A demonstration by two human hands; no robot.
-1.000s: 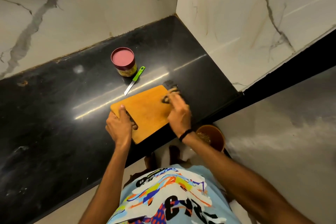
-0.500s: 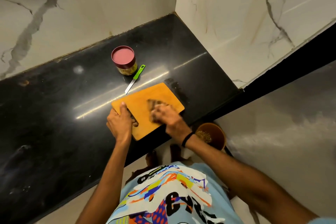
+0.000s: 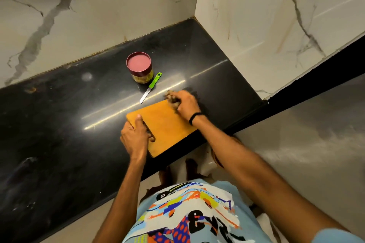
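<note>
On tabletop [image 3: 59, 144] edge: scrubbing cutting board [image 3: 167, 126].
L hand [image 3: 136, 136] grips handle end vs. sliding; R hand [image 3: 186, 104] clutches brownish pad [image 3: 171, 98], prob. scourer, at far corner.

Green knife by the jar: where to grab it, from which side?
Take the knife by its green handle, from above on its right side: it lies flat, blade tip toward the cutting board, and the jar stands close on the handle's left.
</note>
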